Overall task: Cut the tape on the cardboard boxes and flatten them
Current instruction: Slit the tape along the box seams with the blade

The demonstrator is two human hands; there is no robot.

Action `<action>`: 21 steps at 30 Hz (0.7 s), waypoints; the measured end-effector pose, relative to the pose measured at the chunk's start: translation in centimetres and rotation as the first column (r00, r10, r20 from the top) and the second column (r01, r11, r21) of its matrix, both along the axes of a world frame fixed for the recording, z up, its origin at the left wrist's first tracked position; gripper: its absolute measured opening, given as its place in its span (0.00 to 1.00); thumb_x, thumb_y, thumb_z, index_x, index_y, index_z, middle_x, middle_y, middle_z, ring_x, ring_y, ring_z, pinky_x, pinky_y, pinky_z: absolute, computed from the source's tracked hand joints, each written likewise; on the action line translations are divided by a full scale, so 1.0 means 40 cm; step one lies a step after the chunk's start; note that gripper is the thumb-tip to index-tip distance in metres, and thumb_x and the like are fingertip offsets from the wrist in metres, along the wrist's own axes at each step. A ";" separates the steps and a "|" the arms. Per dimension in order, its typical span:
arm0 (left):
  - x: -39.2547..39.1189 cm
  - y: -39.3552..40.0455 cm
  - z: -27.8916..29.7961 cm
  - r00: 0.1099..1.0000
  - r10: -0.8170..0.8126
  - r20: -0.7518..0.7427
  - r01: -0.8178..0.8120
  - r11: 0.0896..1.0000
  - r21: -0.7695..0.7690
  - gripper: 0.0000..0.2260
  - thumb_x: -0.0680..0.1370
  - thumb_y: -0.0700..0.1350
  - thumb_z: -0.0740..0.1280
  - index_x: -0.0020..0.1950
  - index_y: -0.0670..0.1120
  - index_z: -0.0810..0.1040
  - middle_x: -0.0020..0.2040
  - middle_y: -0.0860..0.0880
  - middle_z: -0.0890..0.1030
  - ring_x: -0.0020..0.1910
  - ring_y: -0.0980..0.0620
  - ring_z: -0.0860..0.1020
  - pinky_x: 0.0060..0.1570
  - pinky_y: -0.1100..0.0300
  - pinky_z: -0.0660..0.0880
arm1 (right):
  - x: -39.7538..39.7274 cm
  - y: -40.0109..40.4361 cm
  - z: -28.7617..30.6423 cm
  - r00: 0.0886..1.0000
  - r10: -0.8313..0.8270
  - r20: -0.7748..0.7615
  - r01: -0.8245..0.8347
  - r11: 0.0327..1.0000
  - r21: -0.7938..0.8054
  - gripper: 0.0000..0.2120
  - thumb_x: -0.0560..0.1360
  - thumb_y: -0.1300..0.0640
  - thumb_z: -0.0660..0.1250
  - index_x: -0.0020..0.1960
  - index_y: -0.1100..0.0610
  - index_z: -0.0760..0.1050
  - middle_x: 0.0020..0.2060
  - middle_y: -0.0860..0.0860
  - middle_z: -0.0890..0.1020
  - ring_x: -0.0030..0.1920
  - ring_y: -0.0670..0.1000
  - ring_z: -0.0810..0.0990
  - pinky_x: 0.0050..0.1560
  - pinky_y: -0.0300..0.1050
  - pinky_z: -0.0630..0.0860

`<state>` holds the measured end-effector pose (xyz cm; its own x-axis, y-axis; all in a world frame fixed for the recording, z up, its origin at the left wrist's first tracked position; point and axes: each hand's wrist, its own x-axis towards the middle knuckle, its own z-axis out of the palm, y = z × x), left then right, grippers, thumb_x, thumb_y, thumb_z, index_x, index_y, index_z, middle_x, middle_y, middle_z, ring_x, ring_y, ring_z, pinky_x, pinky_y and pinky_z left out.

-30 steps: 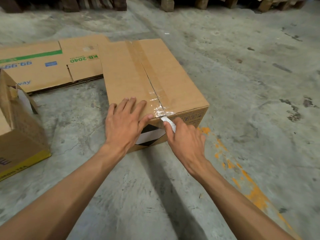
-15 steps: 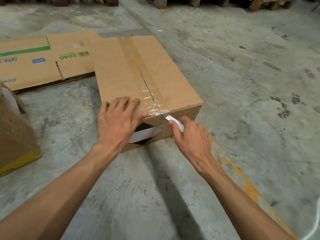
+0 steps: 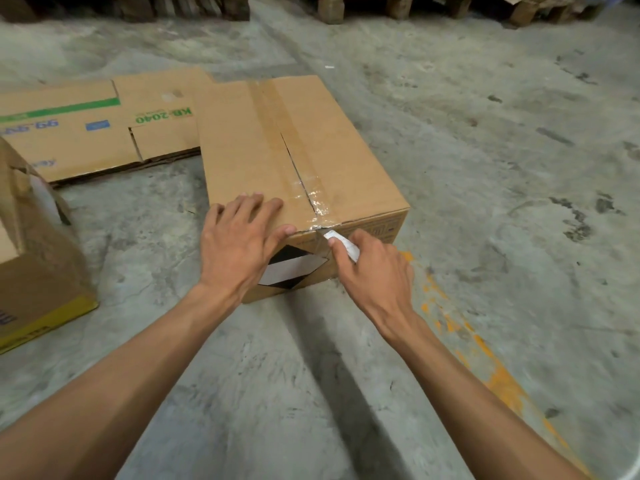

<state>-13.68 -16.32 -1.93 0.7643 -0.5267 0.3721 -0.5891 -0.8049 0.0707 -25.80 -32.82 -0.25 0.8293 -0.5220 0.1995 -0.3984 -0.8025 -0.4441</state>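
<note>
Holding the cardboard box (image 3: 270, 150) steady at frame centre, the left hand (image 3: 239, 244) lies flat with straight fingers on the near part of the top panel, thumb at the near top edge. The right hand (image 3: 374, 271) grips a white cutter (image 3: 341, 244), its tip touching the near top edge where the tape (image 3: 277, 126) folds over.

Compared with half a second ago, the cutter tip has moved from just below the edge up to the torn, crumpled tape end; a second ago it sat in nearly the same spot. The slit along the centre seam reaches roughly halfway up the panel; the far tape looks intact.

Judgement: the near tape end is being severed; the far half of the seam remains before flattening. A flattened box (image 3: 86, 133) lies upper left; another box (image 3: 31, 265) stands at the left edge on the concrete floor (image 3: 485, 168).
</note>
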 end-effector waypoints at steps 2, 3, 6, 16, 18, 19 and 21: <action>-0.001 0.006 0.001 1.000 -0.016 0.001 0.016 1.000 -0.001 0.27 0.81 0.66 0.46 0.67 0.53 0.73 0.66 0.47 0.77 0.66 0.44 0.74 0.60 0.46 0.68 | -0.006 -0.027 0.001 1.000 -0.014 0.002 0.014 1.000 -0.017 0.21 0.77 0.35 0.56 0.45 0.51 0.74 0.37 0.54 0.82 0.44 0.62 0.81 0.38 0.49 0.68; -0.004 0.006 0.001 1.000 -0.024 -0.008 0.024 1.000 0.007 0.27 0.81 0.66 0.46 0.68 0.53 0.73 0.66 0.47 0.77 0.66 0.44 0.74 0.61 0.46 0.68 | -0.014 -0.039 -0.001 1.000 -0.022 -0.003 0.022 0.999 -0.024 0.21 0.76 0.35 0.56 0.45 0.51 0.74 0.36 0.53 0.81 0.44 0.63 0.80 0.38 0.48 0.67; -0.004 0.011 0.000 0.999 -0.031 -0.029 0.032 0.999 0.030 0.27 0.80 0.67 0.47 0.68 0.54 0.73 0.66 0.49 0.77 0.68 0.46 0.73 0.61 0.46 0.68 | -0.024 -0.041 0.009 1.000 0.013 -0.017 -0.013 1.000 0.003 0.20 0.76 0.36 0.57 0.42 0.51 0.73 0.31 0.50 0.77 0.41 0.61 0.79 0.36 0.47 0.65; 0.000 0.170 0.018 0.957 -0.276 -0.092 0.272 0.961 -0.052 0.26 0.82 0.64 0.47 0.66 0.54 0.76 0.67 0.50 0.78 0.70 0.48 0.72 0.65 0.47 0.69 | 0.072 -0.032 0.131 0.947 0.306 0.102 -0.305 0.952 -0.024 0.21 0.77 0.37 0.59 0.35 0.50 0.70 0.24 0.47 0.72 0.29 0.49 0.73 0.32 0.46 0.67; -0.004 0.181 0.033 0.957 -0.264 -0.121 0.251 0.961 -0.113 0.24 0.82 0.62 0.46 0.63 0.56 0.77 0.65 0.53 0.78 0.68 0.50 0.73 0.63 0.49 0.69 | 0.114 -0.024 0.118 0.931 0.362 0.044 -0.363 0.931 0.030 0.25 0.80 0.36 0.54 0.33 0.53 0.67 0.26 0.48 0.72 0.32 0.55 0.73 0.36 0.51 0.70; -0.004 0.182 0.042 0.962 -0.242 -0.128 0.229 0.967 -0.112 0.22 0.83 0.62 0.46 0.62 0.58 0.76 0.64 0.55 0.78 0.67 0.52 0.73 0.62 0.50 0.68 | 0.129 -0.019 0.107 0.929 0.371 0.002 -0.371 0.927 0.054 0.27 0.81 0.37 0.51 0.32 0.54 0.66 0.27 0.49 0.72 0.34 0.57 0.74 0.39 0.52 0.71; 0.000 0.183 0.054 0.974 -0.185 -0.127 0.186 0.983 -0.008 0.21 0.82 0.64 0.46 0.62 0.61 0.74 0.65 0.60 0.76 0.66 0.56 0.73 0.62 0.52 0.67 | 0.142 -0.013 0.087 0.935 0.354 -0.032 -0.347 0.929 0.125 0.29 0.81 0.37 0.46 0.30 0.53 0.65 0.30 0.52 0.77 0.37 0.59 0.76 0.45 0.53 0.74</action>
